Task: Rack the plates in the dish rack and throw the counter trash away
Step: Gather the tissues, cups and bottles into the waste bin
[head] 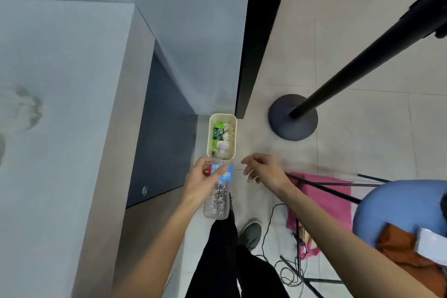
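Our left hand (205, 176) grips the clear bottle (217, 203) around its blue label, fingers curled over it. Our right hand (263, 172) hangs just beside it, fingers loose, holding nothing. The bottle's long axis runs away from us, base toward our body, cap forward. In this view the cap overlaps the near rim of the cream bin (209, 133) on the floor past the counter (72, 80) end. The bin lies straight ahead of the left hand, the nearer of the 2, so we judge a short forward tip should drop the bottle in.
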